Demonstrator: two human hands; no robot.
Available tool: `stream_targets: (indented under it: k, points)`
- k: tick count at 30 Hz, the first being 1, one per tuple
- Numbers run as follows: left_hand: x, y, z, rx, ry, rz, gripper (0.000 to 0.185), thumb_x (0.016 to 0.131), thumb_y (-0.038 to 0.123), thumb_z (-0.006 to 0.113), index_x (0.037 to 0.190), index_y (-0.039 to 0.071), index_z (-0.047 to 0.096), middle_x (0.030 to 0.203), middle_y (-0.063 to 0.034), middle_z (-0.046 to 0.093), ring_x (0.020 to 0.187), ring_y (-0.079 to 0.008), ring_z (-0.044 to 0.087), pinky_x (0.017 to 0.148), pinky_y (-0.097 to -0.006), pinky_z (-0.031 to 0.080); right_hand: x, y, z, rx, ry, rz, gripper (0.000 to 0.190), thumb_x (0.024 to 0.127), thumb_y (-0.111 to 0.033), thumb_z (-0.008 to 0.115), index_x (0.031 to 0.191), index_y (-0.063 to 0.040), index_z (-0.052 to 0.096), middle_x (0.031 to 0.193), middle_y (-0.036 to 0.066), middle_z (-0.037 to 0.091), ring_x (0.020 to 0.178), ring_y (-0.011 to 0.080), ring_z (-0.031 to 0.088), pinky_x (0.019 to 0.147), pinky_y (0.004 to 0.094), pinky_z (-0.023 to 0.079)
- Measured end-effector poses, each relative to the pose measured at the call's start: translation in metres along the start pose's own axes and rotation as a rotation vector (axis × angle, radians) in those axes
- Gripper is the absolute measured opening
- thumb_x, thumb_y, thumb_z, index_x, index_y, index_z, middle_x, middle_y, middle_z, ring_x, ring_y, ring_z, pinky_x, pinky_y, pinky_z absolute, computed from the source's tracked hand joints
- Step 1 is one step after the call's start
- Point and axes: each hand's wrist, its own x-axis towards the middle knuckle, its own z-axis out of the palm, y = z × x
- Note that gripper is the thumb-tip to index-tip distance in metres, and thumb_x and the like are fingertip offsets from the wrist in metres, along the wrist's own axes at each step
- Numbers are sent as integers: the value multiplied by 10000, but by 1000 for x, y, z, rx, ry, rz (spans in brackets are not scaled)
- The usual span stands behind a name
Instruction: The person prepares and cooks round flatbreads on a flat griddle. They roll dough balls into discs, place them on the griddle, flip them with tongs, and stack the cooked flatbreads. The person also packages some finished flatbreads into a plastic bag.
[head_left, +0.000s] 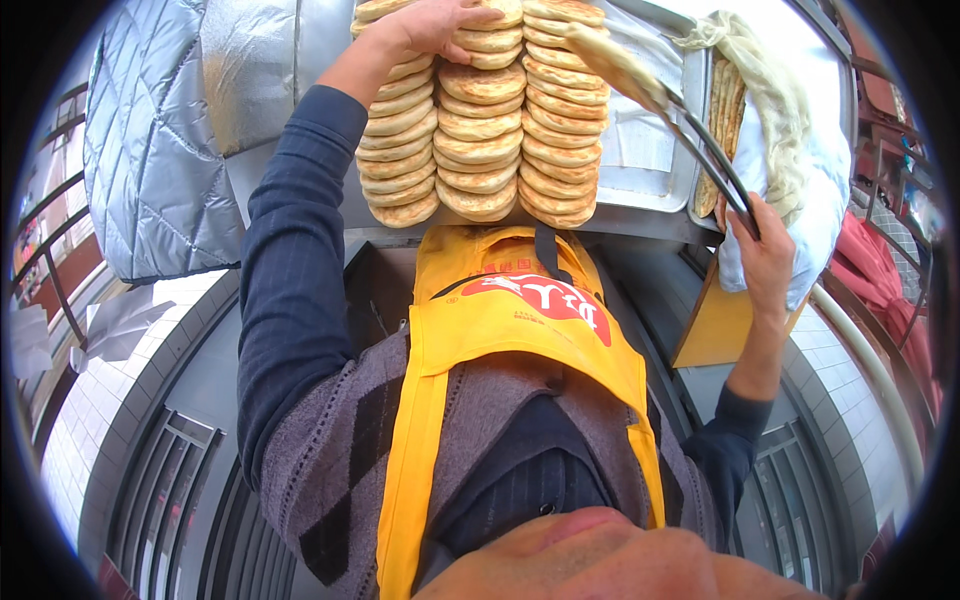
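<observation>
Three columns of round browned flatbreads stand in front of me, the breads overlapping closely. On the upper part of the middle column rests my left hand, its fingers spread over a bread; whether it grips one I cannot tell. My right hand is closed around the handles of metal tongs at the right. The far end of the tongs holds a flat piece of bread beside the top of the right column.
Right of the stacks lies a metal tray with a white liner. Beyond it are long browned bread strips, a crumpled gauze cloth and a pale blue cloth. A silver quilted cover lies at the left.
</observation>
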Motion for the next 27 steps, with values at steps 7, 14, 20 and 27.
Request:
stream_targets:
  k: [7, 14, 20, 27]
  points:
    - [28, 33, -24, 591, 19, 65, 514, 959, 128, 715, 1440, 28, 567, 1309, -121, 685, 1132, -223, 644, 996, -363, 523, 65, -52, 65, -341, 29, -373, 370, 812, -87, 777, 1162, -104, 659, 839, 82, 609, 787, 278, 653, 673, 408, 516]
    - [23, -13, -7, 1093, -69, 137, 691, 831, 369, 827, 1411, 110, 554, 1257, -184, 603, 1206, -348, 597, 1014, -425, 514, 101, -89, 129, -620, -83, -488, 301, 843, -80, 672, 1137, -78, 604, 909, 79, 639, 836, 252, 671, 732, 382, 547]
    - [-19, -36, -18, 1092, 506, 482, 636, 866, 440, 778, 1396, 135, 602, 1368, -154, 605, 1301, -358, 547, 1071, -515, 458, 23, -44, 43, -271, 29, 146, 416, 822, -212, 833, 1142, -27, 642, 886, 142, 674, 802, 340, 688, 710, 443, 531]
    - [-33, -55, -44, 1234, 555, 29, 742, 918, 599, 673, 1456, 107, 535, 1413, -171, 573, 1353, -378, 479, 1100, -508, 426, -29, 12, 119, -99, 214, 595, 525, 836, -305, 796, 1205, -1, 579, 966, 236, 706, 926, 418, 695, 831, 507, 537]
